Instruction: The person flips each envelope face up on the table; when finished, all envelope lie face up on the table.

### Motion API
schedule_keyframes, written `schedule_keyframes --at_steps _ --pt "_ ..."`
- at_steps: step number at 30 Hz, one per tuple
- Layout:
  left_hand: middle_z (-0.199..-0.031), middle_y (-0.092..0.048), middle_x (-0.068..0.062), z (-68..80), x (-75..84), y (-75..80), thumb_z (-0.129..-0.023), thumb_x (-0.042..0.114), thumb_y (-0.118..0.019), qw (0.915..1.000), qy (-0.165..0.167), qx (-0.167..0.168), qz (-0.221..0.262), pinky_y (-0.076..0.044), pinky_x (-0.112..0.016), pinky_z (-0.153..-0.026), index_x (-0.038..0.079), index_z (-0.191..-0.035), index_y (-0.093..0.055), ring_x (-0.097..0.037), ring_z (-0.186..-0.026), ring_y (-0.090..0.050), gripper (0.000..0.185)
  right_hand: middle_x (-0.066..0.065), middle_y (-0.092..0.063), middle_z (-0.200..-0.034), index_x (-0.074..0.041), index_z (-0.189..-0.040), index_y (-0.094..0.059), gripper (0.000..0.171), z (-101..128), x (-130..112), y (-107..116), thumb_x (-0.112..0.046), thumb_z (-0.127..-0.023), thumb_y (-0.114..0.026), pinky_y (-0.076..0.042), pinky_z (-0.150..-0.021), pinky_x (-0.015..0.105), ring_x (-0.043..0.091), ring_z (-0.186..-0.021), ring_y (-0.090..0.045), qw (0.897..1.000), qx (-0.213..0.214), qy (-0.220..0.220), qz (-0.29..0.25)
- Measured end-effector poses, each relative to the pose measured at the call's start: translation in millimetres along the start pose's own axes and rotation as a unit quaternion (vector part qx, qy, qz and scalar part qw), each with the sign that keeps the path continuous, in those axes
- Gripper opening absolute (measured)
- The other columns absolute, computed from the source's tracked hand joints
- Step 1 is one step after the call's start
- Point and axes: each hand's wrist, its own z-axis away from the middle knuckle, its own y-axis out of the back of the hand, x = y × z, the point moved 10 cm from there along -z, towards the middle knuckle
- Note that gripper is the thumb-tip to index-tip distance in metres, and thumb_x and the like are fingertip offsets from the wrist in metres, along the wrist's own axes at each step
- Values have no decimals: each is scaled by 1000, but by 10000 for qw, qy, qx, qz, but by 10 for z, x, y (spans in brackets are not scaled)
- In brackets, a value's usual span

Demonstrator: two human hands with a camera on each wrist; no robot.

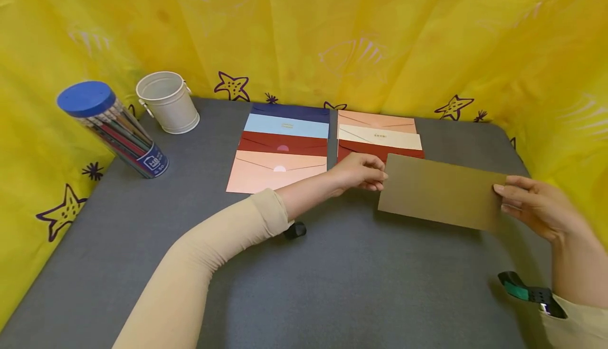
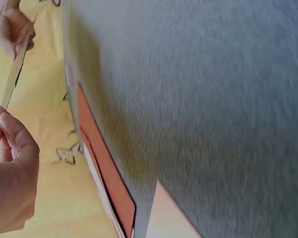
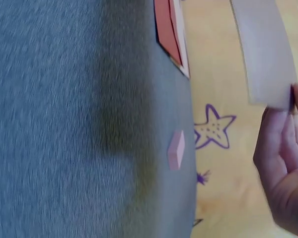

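Note:
An olive-brown envelope (image 1: pixel 442 190) is held above the grey table (image 1: pixel 332 285), its plain side facing me. My left hand (image 1: pixel 377 177) pinches its left edge and my right hand (image 1: pixel 501 197) pinches its right edge. The left wrist view shows the envelope (image 2: pixel 12 74) edge-on, between my left hand (image 2: pixel 7 148) and the right hand (image 2: pixel 12 25). From the right wrist camera, the envelope (image 3: pixel 263 49) hangs above my right fingers (image 3: pixel 280 148). Just beyond it, two columns of overlapping envelopes lie flat: a left column ending in a pink one (image 1: pixel 275 172) and a right column ending in a dark red one (image 1: pixel 361 149).
A white metal bucket (image 1: pixel 168 101) stands at the back left. Beside it a clear tube of pencils with a blue lid (image 1: pixel 111 130) leans to the left. Yellow cloth with purple stars (image 1: pixel 380 37) walls in the table. A small pink block (image 3: pixel 176 148) lies near the table's edge.

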Motion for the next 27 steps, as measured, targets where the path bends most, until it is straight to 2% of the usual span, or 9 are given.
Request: schedule_keyframes --at_steps 3,6,10,16,18,23,27 --pt "-85 -65 -2 2 34 143 -95 5 -62 9998 -14 192 100 -59 -23 -76 -1 -105 -62 -7 -68 -65 12 2 -72 -91 -6 -99 -68 30 -26 -24 -158 11 -98 -43 -59 -69 24 15 -77 -69 9977 -480 220 -434" --pt "-80 -64 0 17 71 310 -94 6 -63 9991 -81 413 32 -60 -31 -83 -3 -109 -64 -6 -68 -65 18 4 -73 -93 -1 -98 -71 33 -64 -58 -307 13 -98 -41 -60 -73 23 14 -82 -71 9946 -747 372 -611" --pt "-80 -66 -1 52 109 512 -93 8 -66 9975 -188 657 -185 -58 -40 -93 -3 -113 -66 -8 -71 -64 22 4 -73 -92 1 -94 -74 33 -129 -120 -434 14 -97 -43 -60 -74 23 14 -83 -71 9940 -608 585 -702" --pt "-101 -69 -7 105 127 713 -89 6 -70 9952 -355 859 -321 -56 -42 -98 -2 -113 -68 -10 -80 -67 25 5 -71 -88 2 -88 -74 31 -204 -216 -569 14 -95 -47 -60 -77 25 17 -80 -69 9905 -329 992 -891" --pt "-103 -69 -8 119 122 763 -89 6 -70 9945 -405 915 -321 -55 -43 -99 -1 -111 -68 -10 -81 -68 23 4 -72 -86 1 -87 -74 30 -216 -239 -604 13 -95 -49 -60 -75 24 17 -78 -70 9909 -233 1092 -748" --pt "-88 -69 -4 156 96 850 -88 5 -71 9932 -502 1046 -133 -54 -49 -99 -1 -107 -68 -11 -74 -69 21 3 -77 -84 -2 -87 -75 27 -231 -228 -667 10 -95 -53 -60 -70 24 16 -71 -72 9932 -65 1067 -456" --pt "-81 -71 -2 181 40 904 -87 5 -72 9925 -426 1148 -63 -55 -50 -97 -2 -106 -70 -14 -74 -71 20 5 -78 -89 -3 -94 -77 30 -243 -172 -725 12 -94 -52 -62 -72 27 18 -75 -75 9948 -156 901 -456"
